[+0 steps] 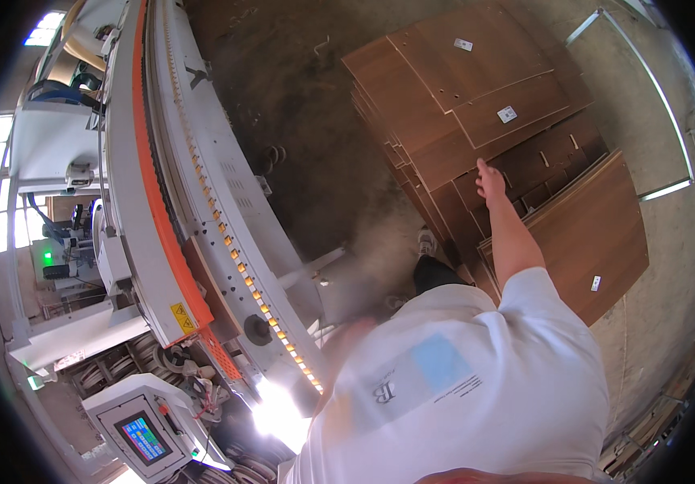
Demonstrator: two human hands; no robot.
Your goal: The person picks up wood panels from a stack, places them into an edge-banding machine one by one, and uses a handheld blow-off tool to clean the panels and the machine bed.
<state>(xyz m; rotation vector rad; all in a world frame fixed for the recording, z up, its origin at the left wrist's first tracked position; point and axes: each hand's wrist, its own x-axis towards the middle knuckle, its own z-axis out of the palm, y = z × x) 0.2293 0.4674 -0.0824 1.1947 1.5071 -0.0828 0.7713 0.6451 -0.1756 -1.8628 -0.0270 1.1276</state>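
Observation:
My right arm reaches out over the stacked brown wood-grain panels (pixel 436 105). At its end my right hand (pixel 490 181) is at the near edge of the upper panels, one finger stretched out toward that edge and the others partly bent. No object shows in it. Whether the fingertip touches the panel cannot be made out. My left forearm (pixel 346 343) is smeared by motion beside the long machine; my left hand blurs into the background, its fingers unreadable. Small white labels (pixel 507 114) lie on the panels.
A long grey edge-banding machine (pixel 234 185) with an orange strip and a row of yellow pads runs along my left. Its control screen (pixel 144 438) stands near a bright lamp (pixel 280 415). A larger brown panel (pixel 593 242) lies on the right. A metal frame (pixel 670 189) is beyond.

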